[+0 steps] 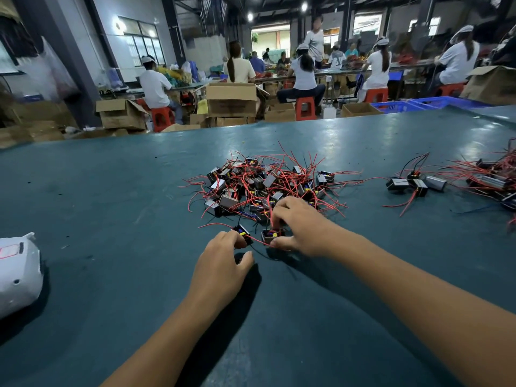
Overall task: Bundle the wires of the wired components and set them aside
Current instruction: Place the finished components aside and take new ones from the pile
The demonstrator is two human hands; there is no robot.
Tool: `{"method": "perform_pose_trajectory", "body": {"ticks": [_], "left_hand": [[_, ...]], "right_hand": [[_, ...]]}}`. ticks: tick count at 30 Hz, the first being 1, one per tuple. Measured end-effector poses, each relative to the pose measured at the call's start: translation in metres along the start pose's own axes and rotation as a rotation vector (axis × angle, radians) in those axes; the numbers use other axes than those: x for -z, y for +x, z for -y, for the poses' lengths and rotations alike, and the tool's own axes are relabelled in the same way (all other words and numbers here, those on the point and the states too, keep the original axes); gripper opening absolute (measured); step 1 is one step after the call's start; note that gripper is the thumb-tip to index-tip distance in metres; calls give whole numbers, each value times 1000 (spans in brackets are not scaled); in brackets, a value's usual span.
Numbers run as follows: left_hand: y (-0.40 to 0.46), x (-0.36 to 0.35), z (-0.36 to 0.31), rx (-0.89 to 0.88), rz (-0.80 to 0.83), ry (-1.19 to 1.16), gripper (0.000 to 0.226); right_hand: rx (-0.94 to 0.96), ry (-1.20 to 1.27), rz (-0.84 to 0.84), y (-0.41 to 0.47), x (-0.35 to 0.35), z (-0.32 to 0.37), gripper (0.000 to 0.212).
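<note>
A pile of small black wired components (pixel 262 185) with red wires lies in the middle of the green table (pixel 111 208). At its near edge, my right hand (pixel 298 227) pinches one component (pixel 271 235) between thumb and fingers. My left hand (pixel 223 263) holds another component (pixel 243 234) at its fingertips, just left of the first. A red wire runs between the two parts. A second group of components (pixel 413 184) lies to the right, with more at the far right edge (pixel 494 177).
A white plastic bag (pixel 16 272) lies at the table's left edge. Beyond the table are cardboard boxes (pixel 231 103), blue crates (pixel 396 107), red stools and several seated workers at other benches.
</note>
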State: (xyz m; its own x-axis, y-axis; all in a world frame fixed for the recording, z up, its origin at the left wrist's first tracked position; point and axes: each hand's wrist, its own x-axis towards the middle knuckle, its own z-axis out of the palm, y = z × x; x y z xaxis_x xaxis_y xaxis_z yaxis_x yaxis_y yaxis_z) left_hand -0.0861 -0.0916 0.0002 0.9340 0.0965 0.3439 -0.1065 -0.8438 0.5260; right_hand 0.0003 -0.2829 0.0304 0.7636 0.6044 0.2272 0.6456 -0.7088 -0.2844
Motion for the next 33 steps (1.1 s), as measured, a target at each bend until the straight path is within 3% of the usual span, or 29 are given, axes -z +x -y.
{"method": "perform_pose_trajectory", "body": {"ticks": [5,9,11,14,17,20,27,33], "left_hand": [[1,-2,1,0,16,-1,15],[0,0,-1,-32,21,-1,12],[-2,2,-5,-65,-7,-8,10],[-7,6,-15,-155,-20,-148,8],[-15,7,-29,-197,270,-480,27],[-22,1,-34,-255,429,-535,39],[-15,3,-26,-172,380,-571,22],[-13,7,-22,-142,335,-465,15]], "right_hand": [[-49,428,-100,-35,26,-3,27],[-62,698,-331,-70,40,1,27],[-24,638,-409,-84,41,4,26],[-22,362,-427,-99,27,7,29],[3,170,-385,-104,9,14,27],[47,63,-357,-104,2,19,31],[85,14,-283,-105,6,4,40],[72,84,-153,-109,11,-9,11]]}}
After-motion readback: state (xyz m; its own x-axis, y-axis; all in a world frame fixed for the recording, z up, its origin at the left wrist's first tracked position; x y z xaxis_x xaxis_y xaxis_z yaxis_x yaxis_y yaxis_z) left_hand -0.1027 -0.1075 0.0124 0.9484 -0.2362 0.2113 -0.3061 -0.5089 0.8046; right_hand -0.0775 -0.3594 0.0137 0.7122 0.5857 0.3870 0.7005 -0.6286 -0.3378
